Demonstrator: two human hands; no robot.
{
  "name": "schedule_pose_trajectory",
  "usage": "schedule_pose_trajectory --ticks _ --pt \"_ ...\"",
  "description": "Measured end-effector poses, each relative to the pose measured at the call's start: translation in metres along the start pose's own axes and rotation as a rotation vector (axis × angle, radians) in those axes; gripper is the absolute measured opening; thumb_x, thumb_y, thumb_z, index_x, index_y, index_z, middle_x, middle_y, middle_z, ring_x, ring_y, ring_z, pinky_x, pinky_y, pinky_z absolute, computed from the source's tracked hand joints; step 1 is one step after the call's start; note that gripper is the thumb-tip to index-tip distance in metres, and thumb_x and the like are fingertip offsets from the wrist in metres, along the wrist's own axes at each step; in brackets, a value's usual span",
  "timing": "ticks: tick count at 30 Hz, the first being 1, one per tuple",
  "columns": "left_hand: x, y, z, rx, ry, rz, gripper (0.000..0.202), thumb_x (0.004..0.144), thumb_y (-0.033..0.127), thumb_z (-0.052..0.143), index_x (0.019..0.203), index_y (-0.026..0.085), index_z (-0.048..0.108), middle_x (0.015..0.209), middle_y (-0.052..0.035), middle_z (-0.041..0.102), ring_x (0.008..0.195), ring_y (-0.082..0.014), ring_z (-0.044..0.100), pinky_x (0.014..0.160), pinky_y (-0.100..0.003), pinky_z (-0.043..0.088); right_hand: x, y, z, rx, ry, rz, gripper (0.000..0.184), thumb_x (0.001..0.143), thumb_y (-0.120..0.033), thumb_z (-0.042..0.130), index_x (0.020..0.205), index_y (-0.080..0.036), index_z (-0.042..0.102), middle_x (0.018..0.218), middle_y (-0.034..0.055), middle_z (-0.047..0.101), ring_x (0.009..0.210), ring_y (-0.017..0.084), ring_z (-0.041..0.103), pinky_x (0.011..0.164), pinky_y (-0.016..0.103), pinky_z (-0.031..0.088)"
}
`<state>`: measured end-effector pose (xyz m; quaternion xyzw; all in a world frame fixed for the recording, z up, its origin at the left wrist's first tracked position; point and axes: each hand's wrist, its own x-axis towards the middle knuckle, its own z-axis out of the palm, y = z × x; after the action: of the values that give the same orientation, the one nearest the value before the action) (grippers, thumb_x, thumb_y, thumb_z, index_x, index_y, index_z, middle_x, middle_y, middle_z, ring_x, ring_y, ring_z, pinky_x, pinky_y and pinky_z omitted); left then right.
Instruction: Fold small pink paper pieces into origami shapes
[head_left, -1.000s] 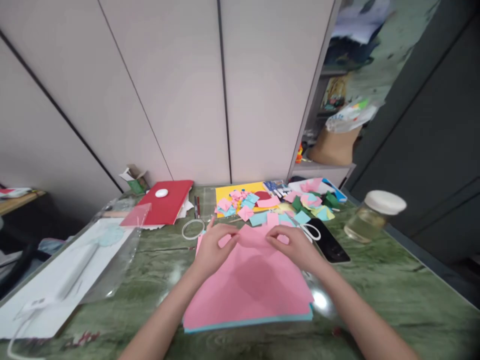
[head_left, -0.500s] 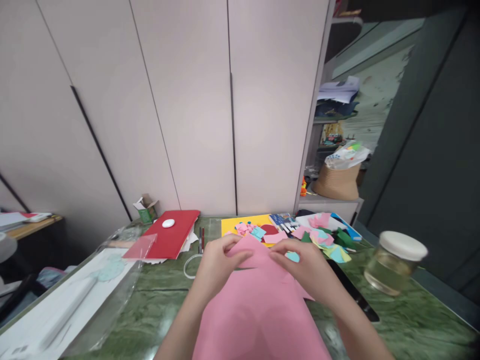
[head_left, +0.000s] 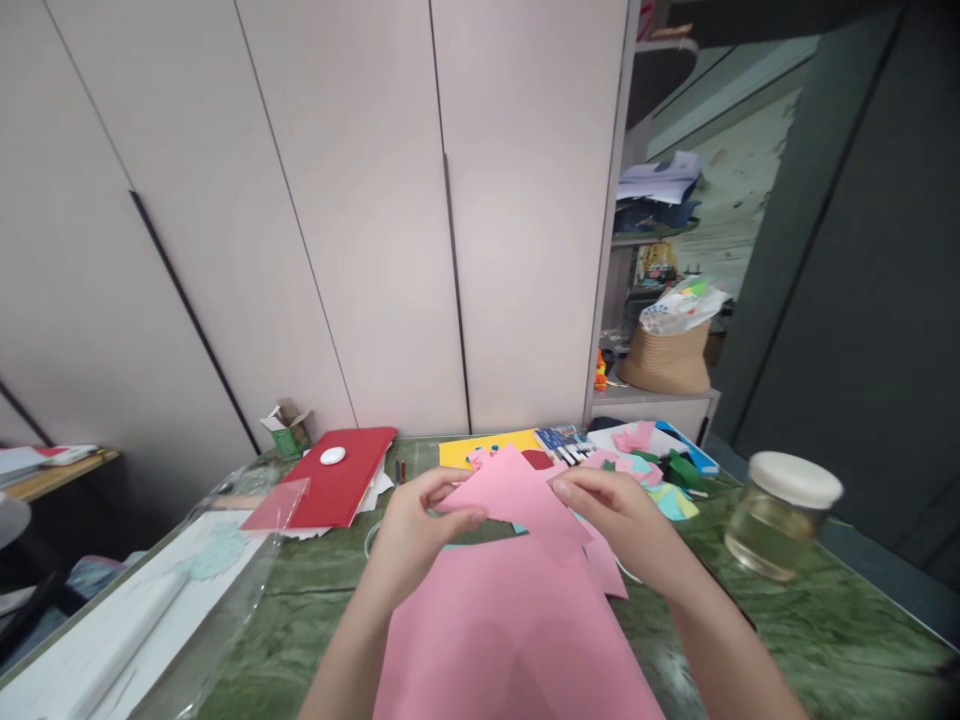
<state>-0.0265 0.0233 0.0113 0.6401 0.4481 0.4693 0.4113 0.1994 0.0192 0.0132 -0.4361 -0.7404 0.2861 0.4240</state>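
Note:
Between my two hands is a small piece of pink paper (head_left: 517, 497) with a pointed top corner, held up above the table. My left hand (head_left: 427, 515) pinches its left corner between thumb and fingers. On the right side, my right hand (head_left: 607, 510) grips the paper's edge with thumb and forefinger. Below them a large pink sheet (head_left: 510, 630) spreads toward me. Another pink piece (head_left: 602, 560) sticks out beneath my right hand. Behind the held paper, a yellow sheet (head_left: 457, 452) lies at the back, partly covered.
A lidded jar of pale liquid (head_left: 780, 515) stands at the right. Coloured paper scraps (head_left: 675, 500) and markers (head_left: 574, 448) lie at the back right. At the left are a red folder (head_left: 345, 480), a white round case (head_left: 333, 455), a green box (head_left: 289, 435) and a clear plastic sleeve (head_left: 225, 620).
The small pink paper is raised and turned, so its pointed shape shows more fully and a gap opens above the large sheet. My hands have spread slightly apart. The view has shifted a little.

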Motion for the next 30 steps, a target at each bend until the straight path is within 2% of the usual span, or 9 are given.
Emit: schedule_pose_trajectory --ticks 5,11,14,17,24,30 --pt "-0.0010 0.0020 -0.0006 0.010 -0.007 0.042 0.022 0.067 0.022 0.071 0.089 0.020 0.069 0.094 -0.0044 0.072 0.088 -0.0217 0.067 0.072 -0.029 0.055 -0.0002 -0.0001 0.0015 0.032 -0.013 0.004 0.036 0.087 -0.040 0.043 0.059 -0.019 0.040 0.060 -0.0032 0.033 0.058 0.012 0.033 0.051 0.024 0.027" --pt "-0.0011 -0.0021 -0.0040 0.011 0.008 0.055 0.021 0.067 0.021 0.071 0.088 0.020 0.069 0.092 -0.0034 0.071 0.086 -0.0203 0.066 0.071 -0.027 0.056 0.0009 0.0033 0.0010 0.078 -0.042 0.023 0.033 0.088 -0.038 0.045 0.062 -0.018 0.051 0.061 -0.0021 0.048 0.058 0.013 0.044 0.054 0.025 0.035" --pt "-0.0012 -0.0030 -0.0050 0.006 0.003 0.049 0.022 0.066 0.022 0.073 0.088 0.020 0.070 0.092 -0.0038 0.071 0.086 -0.0209 0.066 0.070 -0.028 0.056 0.0009 0.0006 0.0006 0.139 -0.067 0.019 0.023 0.087 -0.032 0.048 0.077 -0.019 0.064 0.079 0.0023 0.065 0.076 0.017 0.059 0.066 0.027 0.044" --pt "-0.0020 -0.0022 -0.0058 0.024 0.000 0.047 0.023 0.064 0.020 0.074 0.086 0.020 0.070 0.091 -0.0047 0.071 0.086 -0.0223 0.066 0.068 -0.029 0.057 -0.0001 -0.0026 0.0002 0.190 -0.085 0.007 0.020 0.087 -0.029 0.050 0.092 -0.021 0.068 0.098 0.0049 0.069 0.093 0.020 0.062 0.079 0.031 0.047" --pt "-0.0028 -0.0006 -0.0074 0.110 0.006 0.063 0.024 0.064 0.018 0.074 0.087 0.021 0.071 0.092 -0.0040 0.072 0.089 -0.0223 0.064 0.073 -0.029 0.055 -0.0025 0.0005 0.0000 0.196 -0.091 0.056 0.025 0.085 -0.032 0.056 0.105 -0.021 0.066 0.093 0.0060 0.071 0.092 0.021 0.064 0.085 0.035 0.047" --pt "-0.0017 -0.0001 -0.0070 0.159 0.004 0.048 0.023 0.066 0.019 0.072 0.089 0.023 0.071 0.094 -0.0020 0.071 0.090 -0.0210 0.064 0.072 -0.027 0.054 -0.0025 0.0010 0.0000 0.210 -0.131 0.060 0.026 0.082 -0.032 0.060 0.104 -0.021 0.066 0.093 0.0056 0.071 0.095 0.022 0.063 0.087 0.035 0.046"
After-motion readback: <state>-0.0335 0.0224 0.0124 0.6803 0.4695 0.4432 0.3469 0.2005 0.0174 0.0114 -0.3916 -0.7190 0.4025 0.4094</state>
